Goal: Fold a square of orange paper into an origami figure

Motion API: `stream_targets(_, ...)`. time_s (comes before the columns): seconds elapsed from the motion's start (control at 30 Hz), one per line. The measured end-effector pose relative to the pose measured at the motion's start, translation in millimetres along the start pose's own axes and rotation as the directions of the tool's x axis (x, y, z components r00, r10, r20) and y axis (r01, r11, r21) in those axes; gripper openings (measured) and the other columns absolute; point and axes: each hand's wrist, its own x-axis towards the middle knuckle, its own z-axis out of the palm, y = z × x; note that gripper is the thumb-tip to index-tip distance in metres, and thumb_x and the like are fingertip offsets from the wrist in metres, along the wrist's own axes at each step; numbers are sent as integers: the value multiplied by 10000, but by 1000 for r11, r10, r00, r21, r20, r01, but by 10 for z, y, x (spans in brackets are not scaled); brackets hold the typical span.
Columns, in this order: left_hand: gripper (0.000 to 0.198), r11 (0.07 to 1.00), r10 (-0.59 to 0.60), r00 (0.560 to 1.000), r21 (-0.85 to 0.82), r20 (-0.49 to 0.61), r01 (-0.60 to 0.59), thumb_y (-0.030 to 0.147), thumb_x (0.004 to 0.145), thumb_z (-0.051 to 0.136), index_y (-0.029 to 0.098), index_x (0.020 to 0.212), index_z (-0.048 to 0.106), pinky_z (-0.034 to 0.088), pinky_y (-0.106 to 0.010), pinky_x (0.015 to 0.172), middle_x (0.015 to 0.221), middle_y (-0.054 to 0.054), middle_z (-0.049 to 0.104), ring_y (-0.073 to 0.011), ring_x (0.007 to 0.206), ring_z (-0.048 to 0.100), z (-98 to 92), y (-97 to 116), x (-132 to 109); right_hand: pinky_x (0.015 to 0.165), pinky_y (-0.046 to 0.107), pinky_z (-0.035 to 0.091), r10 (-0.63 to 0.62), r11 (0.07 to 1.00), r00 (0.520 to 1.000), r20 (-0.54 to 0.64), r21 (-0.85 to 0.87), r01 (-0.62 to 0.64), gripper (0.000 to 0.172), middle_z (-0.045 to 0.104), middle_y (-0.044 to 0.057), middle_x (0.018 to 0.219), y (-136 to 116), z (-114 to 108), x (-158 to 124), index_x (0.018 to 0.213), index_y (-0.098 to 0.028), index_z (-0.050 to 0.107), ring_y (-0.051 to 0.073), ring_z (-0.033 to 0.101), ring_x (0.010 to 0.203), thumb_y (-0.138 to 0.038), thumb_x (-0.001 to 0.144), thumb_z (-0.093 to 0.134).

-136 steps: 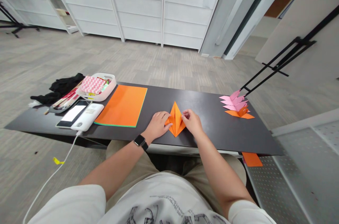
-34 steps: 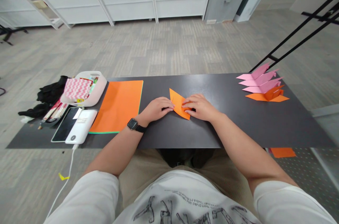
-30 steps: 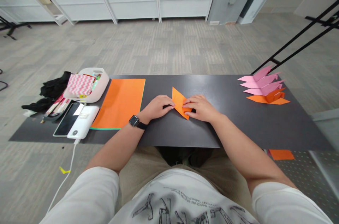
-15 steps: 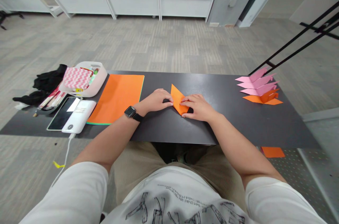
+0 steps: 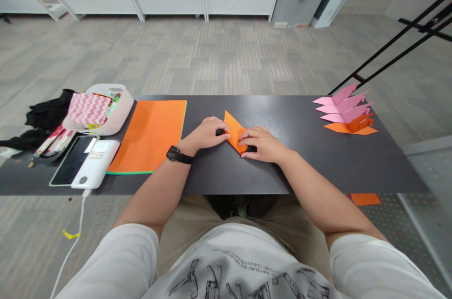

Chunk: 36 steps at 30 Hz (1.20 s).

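Observation:
A folded piece of orange paper [image 5: 233, 127] lies on the dark table in front of me, one pointed corner aimed away from my body. My left hand [image 5: 211, 132] pinches its left edge between thumb and fingers. On its right part rests my right hand [image 5: 262, 143], fingers bent, with the thumb at the near corner and fingertips pressing the surface. The fingers of both hands cover parts of the paper, so some of its folds are hidden.
Folded pink paper birds [image 5: 341, 105] and an orange one [image 5: 353, 125] stand in a row at the right. To the left lie a stack of orange sheets [image 5: 151, 134], a white power bank [image 5: 95, 163], a phone [image 5: 72, 160] and a white basket [image 5: 120, 117]. An orange sheet [image 5: 365, 199] shows below the table edge.
The view has shifted slightly. Both hands keep to the orange paper, with only tiny finger movements; its far corner now leans slightly more to the left.

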Motion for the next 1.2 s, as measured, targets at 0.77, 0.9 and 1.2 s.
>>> stream_targets(0.77,220,989,-144,984,30,-104,148,307,935,680,251,1146,708,348,-610,1250,1055,-36,775,-260,1066,692,192,55,-14,1075,501,427,-45,999,998,52,22,44,371,757,85,1288,-99,-71,-33,1343,-363,791,301,687,1196,-423,977,787)
stream_targets(0.9,236,983,-175,979,40,-107,180,298,923,693,267,1157,703,319,-639,1269,1052,-30,770,-274,1100,680,213,75,-1,1083,499,422,-51,998,997,54,25,49,339,758,85,1295,-110,-85,-34,1322,-357,798,297,684,1211,-426,991,776)
stream_targets(1.2,293,979,-194,975,47,-107,200,290,916,702,271,1208,693,303,-640,1277,1060,-31,768,-281,1117,671,221,119,10,1071,505,426,-63,998,996,67,-16,65,287,735,88,1304,-80,-34,-44,1266,-370,829,300,657,1249,-425,989,780)
